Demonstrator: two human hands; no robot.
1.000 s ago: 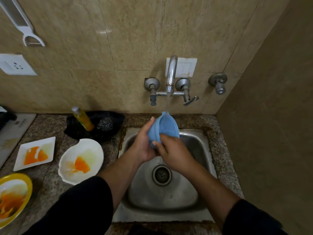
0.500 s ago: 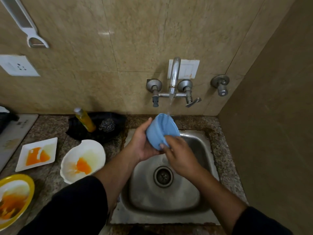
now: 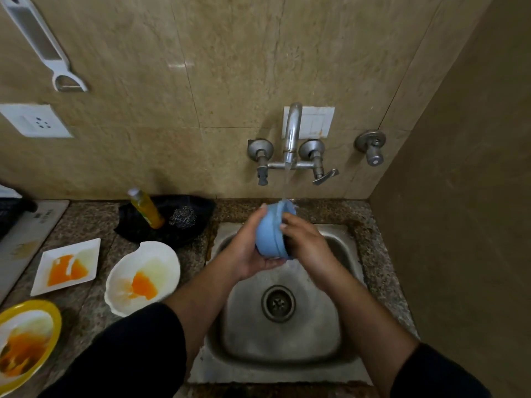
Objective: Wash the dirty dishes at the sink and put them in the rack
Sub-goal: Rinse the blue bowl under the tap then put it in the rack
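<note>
I hold a small blue bowl (image 3: 270, 234) on its side over the steel sink (image 3: 339, 326), its rim facing right, under the running tap (image 3: 290, 133). My left hand (image 3: 250, 248) cups its outside from the left and below. My right hand (image 3: 304, 242) is at its rim, fingers reaching inside. Water falls onto the bowl's top edge. On the counter to the left sit three dirty dishes with orange smears: a white scalloped bowl (image 3: 143, 278), a white square plate (image 3: 67, 265) and a yellow-rimmed bowl (image 3: 26, 343). No rack is in view.
A yellow soap bottle (image 3: 146, 209) and a steel scrubber (image 3: 183, 216) lie on a black cloth behind the dishes. A side wall stands close on the right. A peeler (image 3: 43, 47) hangs on the wall at upper left, above a socket (image 3: 37, 122).
The blue bowl has been turned further onto its side under the water, and my right hand has shifted from its lower front to its rim. The dishes on the counter are unmoved.
</note>
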